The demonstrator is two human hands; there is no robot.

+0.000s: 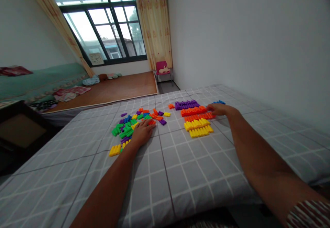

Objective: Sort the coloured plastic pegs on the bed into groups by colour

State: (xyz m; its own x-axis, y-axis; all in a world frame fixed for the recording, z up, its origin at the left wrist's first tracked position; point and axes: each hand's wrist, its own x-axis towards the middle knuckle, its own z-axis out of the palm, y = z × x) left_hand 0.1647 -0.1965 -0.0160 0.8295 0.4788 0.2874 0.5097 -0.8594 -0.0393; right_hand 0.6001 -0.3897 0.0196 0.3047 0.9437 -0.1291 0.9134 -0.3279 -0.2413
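Note:
My left hand [143, 131] lies palm down at the near right edge of a loose pile of small plastic pieces [126, 130] in green, purple, blue, yellow and orange. Its fingers are stretched out, touching orange pieces. My right hand [218, 109] is at the right end of the orange rows [193, 111], fingertips pinched on an orange piece there. Behind these rows are purple rows [187, 104]; nearer to me are yellow rows [198, 127]. The pieces in each row lie side by side. A few blue pieces [219, 102] sit just beyond my right hand, partly hidden.
A grey checked cloth [180, 173] covers the bed-like surface under the pieces. A white wall [244, 49] runs along the right. Farther off are a brown mat [123, 87], a pink chair [162, 66] and a window with curtains [154, 25]. A dark cabinet [18, 135] stands left.

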